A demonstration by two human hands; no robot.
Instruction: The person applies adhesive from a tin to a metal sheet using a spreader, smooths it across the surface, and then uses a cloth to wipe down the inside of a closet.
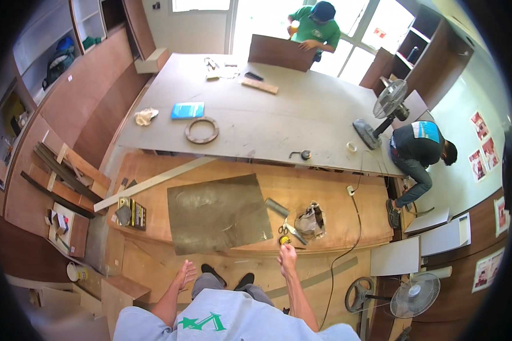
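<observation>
My left hand (184, 275) hangs open over the edge of a low plywood board (324, 193), fingers spread, holding nothing. My right hand (287, 257) reaches toward the board's front edge, just below a small yellow tape measure (284, 240); whether it touches the tape I cannot tell. Scissors (283, 228) and a grey trowel-like tool (277, 207) lie just beyond. A dark metal sheet (216, 213) lies on the board between my hands.
A big grey worktable (279, 122) carries a blue book (188, 110), a wooden ring (202, 130), and a fan (384, 111). One person in green stands at its far end, another crouches at right. A floor fan (412, 292) and a cable (347, 238) are at lower right.
</observation>
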